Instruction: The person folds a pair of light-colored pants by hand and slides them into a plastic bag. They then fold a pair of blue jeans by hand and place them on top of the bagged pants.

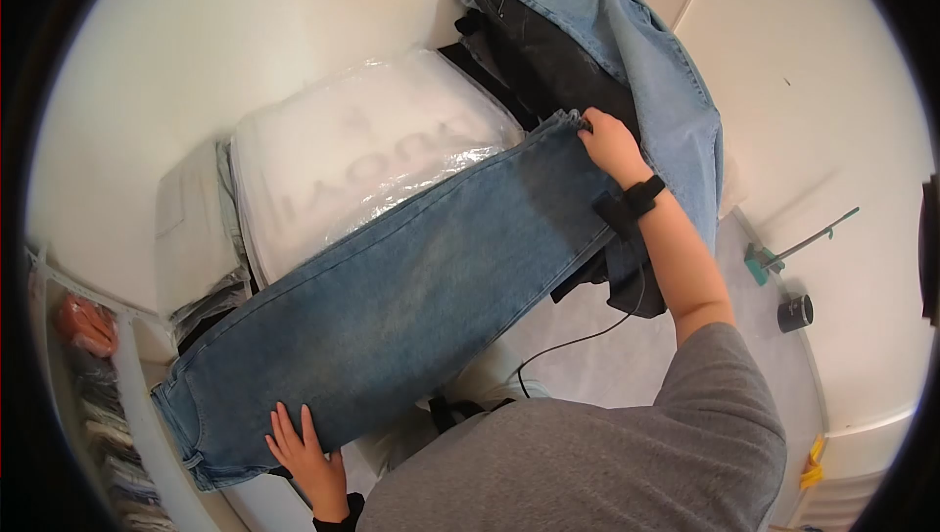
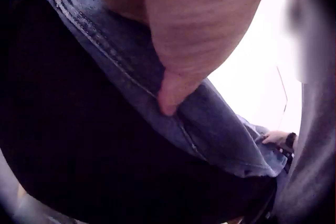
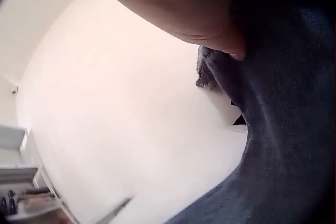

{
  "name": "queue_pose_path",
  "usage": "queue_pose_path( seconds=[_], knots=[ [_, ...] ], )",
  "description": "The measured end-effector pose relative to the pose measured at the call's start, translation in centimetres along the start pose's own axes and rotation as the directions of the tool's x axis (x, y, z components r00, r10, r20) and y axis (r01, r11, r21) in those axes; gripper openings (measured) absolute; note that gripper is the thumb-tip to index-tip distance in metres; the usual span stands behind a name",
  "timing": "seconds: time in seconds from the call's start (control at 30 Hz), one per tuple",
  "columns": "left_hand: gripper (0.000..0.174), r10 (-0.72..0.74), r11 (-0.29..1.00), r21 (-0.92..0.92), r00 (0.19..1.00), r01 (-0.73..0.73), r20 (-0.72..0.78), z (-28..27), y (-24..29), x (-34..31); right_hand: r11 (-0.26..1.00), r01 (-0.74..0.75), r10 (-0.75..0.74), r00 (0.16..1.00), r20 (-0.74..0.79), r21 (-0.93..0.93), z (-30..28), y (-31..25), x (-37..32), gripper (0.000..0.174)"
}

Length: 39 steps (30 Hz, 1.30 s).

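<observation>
A pair of blue jeans [image 1: 392, 287], folded lengthwise, stretches diagonally across the head view, its waistband at the lower left and leg hems at the upper right. My left hand [image 1: 311, 463] lies on the cloth near the waistband end with fingers spread and straight. In the left wrist view the thumb [image 2: 170, 98] rests along a seam. At the far end my right hand [image 1: 612, 145] grips the leg by its hem corner, fingers curled round the edge. The right wrist view shows its thumb [image 3: 236, 50] against the dark denim.
Clear plastic-wrapped white packages [image 1: 362, 150] lie behind the jeans. Light blue jeans [image 1: 676, 92] drape over dark garments [image 1: 548, 52] at the upper right. Shelves with bagged clothes [image 1: 117, 434] stand at left. A green-headed broom [image 1: 764, 263] and black bin [image 1: 795, 313] are on the right.
</observation>
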<state>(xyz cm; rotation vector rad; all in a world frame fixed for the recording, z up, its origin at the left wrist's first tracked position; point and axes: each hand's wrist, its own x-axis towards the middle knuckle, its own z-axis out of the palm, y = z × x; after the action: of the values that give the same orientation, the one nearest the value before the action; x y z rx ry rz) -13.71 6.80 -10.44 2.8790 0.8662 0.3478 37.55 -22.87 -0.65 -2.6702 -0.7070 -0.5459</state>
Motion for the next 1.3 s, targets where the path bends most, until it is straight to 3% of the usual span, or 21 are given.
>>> queue_pose_path(
  seconds=[0.03,0.07,0.13,0.27,0.3,0.33,0.37,0.4,0.47,0.53,0.67,0.77,0.83,0.9,0.93,0.97,1.03,1.1,1.13,1.2,1.3],
  knots=[
    [0.074,-0.001,1.0,-0.002,1.0,0.001,0.005,-0.1,-0.8,0.0,0.99,-0.048,0.041,0.998,0.052,0.132,-0.3,-0.2,0.3,0.022],
    [0.068,0.074,0.996,-0.06,0.997,-0.073,0.019,-0.5,-1.9,-0.1,0.991,-0.047,0.04,0.998,0.057,0.129,-0.8,-0.4,0.6,0.022],
    [0.06,0.153,0.976,-0.159,0.988,-0.147,0.025,-2.0,-2.6,-0.2,0.924,-0.018,-0.012,0.997,0.075,0.382,-1.8,-1.2,1.1,0.021],
    [0.058,0.137,0.954,-0.266,0.99,-0.141,-0.032,-4.8,-3.6,-0.3,0.922,-0.017,-0.056,0.983,0.175,0.388,0.7,0.6,1.7,0.023],
    [0.058,0.135,0.954,-0.266,0.99,-0.139,-0.031,-4.9,-3.6,-0.2,0.975,0.002,-0.046,0.98,0.192,0.222,2.3,2.0,1.7,0.025],
    [0.055,0.146,0.955,-0.269,0.987,-0.123,0.068,-5.2,-3.1,0.0,0.998,0.025,-0.035,0.978,0.206,0.049,3.0,2.4,1.6,0.026],
    [0.051,0.155,0.957,-0.271,0.974,-0.106,0.168,-5.6,-2.8,0.2,0.998,0.027,-0.037,0.977,0.21,0.05,3.7,2.9,1.5,0.026],
    [0.051,0.148,0.958,-0.27,0.974,-0.098,0.172,-6.2,-2.5,0.4,0.999,0.036,-0.031,0.977,0.209,-0.022,4.2,2.9,1.4,0.027],
    [0.049,0.159,0.887,-0.459,0.967,-0.052,0.197,-7.8,-2.0,0.8,0.985,0.067,-0.047,0.991,0.125,-0.161,5.0,2.2,0.8,0.028],
    [0.046,0.151,0.881,-0.468,0.98,-0.072,0.132,-9.3,-3.7,2.5,0.949,0.033,0.019,0.987,0.16,-0.315,3.5,-0.3,0.4,0.025],
    [0.031,0.071,0.967,-0.25,0.996,-0.055,0.054,-12.0,-7.6,7.0,0.903,0.133,-0.028,0.967,0.253,-0.408,4.7,0.4,0.8,0.029],
    [0.03,0.06,0.954,-0.298,0.995,-0.033,0.082,-11.3,-11.5,10.7,0.942,-0.027,0.126,0.953,0.277,-0.335,4.2,-0.1,1.2,0.036],
    [0.031,0.038,0.965,-0.262,0.997,-0.018,0.073,-10.1,-13.4,12.3,0.967,-0.021,0.129,0.901,0.414,-0.255,3.9,0.8,2.2,0.043],
    [0.034,-0.016,0.93,-0.359,0.984,0.08,0.177,-8.4,-14.0,14.1,0.97,0.002,0.093,0.919,0.384,-0.242,3.9,1.3,2.3,0.047],
    [0.034,0.004,0.928,-0.367,0.984,0.063,0.178,-7.2,-14.4,14.6,0.978,-0.001,0.097,0.884,0.458,-0.206,3.5,1.2,2.6,0.048],
    [0.033,0.031,0.941,-0.338,0.992,0.013,0.125,-6.0,-15.3,15.0,0.985,-0.009,0.102,0.843,0.528,-0.174,3.0,1.5,3.0,0.049],
    [0.032,0.083,0.946,-0.32,0.994,-0.057,0.069,-4.7,-16.3,15.9,0.993,-0.032,0.089,0.845,0.527,-0.115,3.3,2.8,3.1,0.05],
    [0.024,0.107,0.968,-0.227,0.994,-0.111,-0.031,-3.8,-16.8,16.0,0.996,-0.087,0.065,0.822,0.565,0.011,3.1,2.6,2.9,0.05],
    [0.016,0.128,0.946,-0.283,0.984,-0.16,-0.126,-3.5,-16.7,16.1,0.994,-0.107,0.092,0.824,0.559,-0.006,2.9,2.6,2.8,0.05],
    [0.011,0.052,0.911,-0.397,0.988,-0.108,-0.148,-2.7,-18.4,16.7,0.915,-0.332,0.135,0.79,0.599,0.232,2.3,2.5,2.4,0.044],
    [0.01,-0.016,0.893,-0.445,0.983,-0.068,-0.181,-3.6,-19.7,16.4,0.828,-0.442,0.14,0.759,0.636,0.344,1.3,1.5,1.7,0.038]
  ],
)
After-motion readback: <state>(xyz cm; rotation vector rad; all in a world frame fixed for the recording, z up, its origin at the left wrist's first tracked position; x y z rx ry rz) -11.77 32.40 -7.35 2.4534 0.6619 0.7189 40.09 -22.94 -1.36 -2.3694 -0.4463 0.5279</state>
